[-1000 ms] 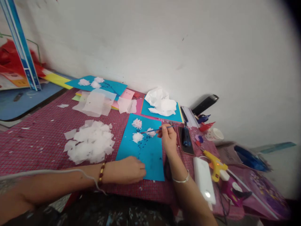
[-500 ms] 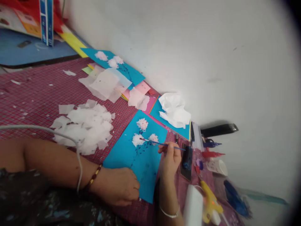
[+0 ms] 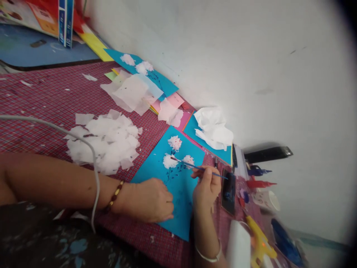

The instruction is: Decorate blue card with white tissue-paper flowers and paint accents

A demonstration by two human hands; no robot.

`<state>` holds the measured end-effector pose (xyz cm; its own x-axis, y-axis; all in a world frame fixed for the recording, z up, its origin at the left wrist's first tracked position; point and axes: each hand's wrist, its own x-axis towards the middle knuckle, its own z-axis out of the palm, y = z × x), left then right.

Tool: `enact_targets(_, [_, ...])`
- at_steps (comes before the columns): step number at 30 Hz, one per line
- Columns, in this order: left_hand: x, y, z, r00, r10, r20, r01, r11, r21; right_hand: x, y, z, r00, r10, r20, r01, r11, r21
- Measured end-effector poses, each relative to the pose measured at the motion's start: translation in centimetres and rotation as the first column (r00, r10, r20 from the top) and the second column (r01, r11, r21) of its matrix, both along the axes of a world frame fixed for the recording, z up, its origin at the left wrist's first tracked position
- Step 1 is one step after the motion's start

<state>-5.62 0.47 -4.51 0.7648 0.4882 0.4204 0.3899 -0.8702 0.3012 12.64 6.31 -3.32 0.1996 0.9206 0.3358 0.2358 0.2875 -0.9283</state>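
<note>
I am seeing the blue sheet [image 3: 181, 201] lying on the bench [image 3: 50, 104], a narrow bare strip separating its left edge from the white paper pile [image 3: 107, 145]. Bare sheet surface is extending between both hands. Compared with one second ago, the sheet is appearing more slanted. My right hand [image 3: 205, 191] is pinching the paintbrush [image 3: 182, 162] above the sheet's lower white flower [image 3: 168, 162]; my left hand [image 3: 149, 201] is curling over its lower left edge, grip contents indeterminable. Dark blue marks [image 3: 175, 171] are trailing below the flower.
</note>
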Motion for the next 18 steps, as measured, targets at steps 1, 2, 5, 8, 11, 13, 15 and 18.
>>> enact_targets(1, [-0.1,0.5,-0.2,0.999,0.036,-0.039,-0.036,0.999,0.006,-0.2,-0.1,0.1,1.0,0.006,0.02,-0.006,1.0,0.011])
enact_targets(2, [-0.1,0.8,-0.4,0.995,0.061,-0.081,-0.061,0.998,0.003,-0.3,-0.1,0.2,0.999,0.017,0.042,-0.017,1.0,0.018])
enact_targets(5, [-0.1,1.5,-0.9,0.985,0.072,-0.159,-0.077,0.997,-0.026,-0.6,-0.2,0.5,0.995,0.032,0.096,-0.034,0.999,0.023])
enact_targets(8, [-0.1,1.6,-1.0,0.984,0.05,-0.17,-0.056,0.998,-0.031,-0.4,-0.2,0.8,0.997,0.025,0.077,-0.03,0.998,0.059])
enact_targets(11, [-0.2,1.5,-0.8,0.981,0.048,-0.188,-0.054,0.998,-0.027,-0.1,-0.4,0.9,0.991,0.059,0.116,-0.068,0.994,0.081])
enact_targets(13, [-0.3,1.5,-0.8,0.98,0.039,-0.196,-0.045,0.999,-0.026,0.0,-0.6,1.1,0.967,0.111,0.228,-0.128,0.99,0.06])
enact_targets(15, [-0.4,1.4,-0.8,0.982,0.024,-0.189,-0.028,0.999,-0.018,0.2,-0.9,1.3,0.925,0.16,0.344,-0.185,0.982,0.041])
enact_targets(18, [-0.6,1.3,-1.1,0.984,0.008,-0.176,-0.007,1.0,0.002,0.4,-1.4,1.9,0.899,0.169,0.405,-0.212,0.975,0.065])
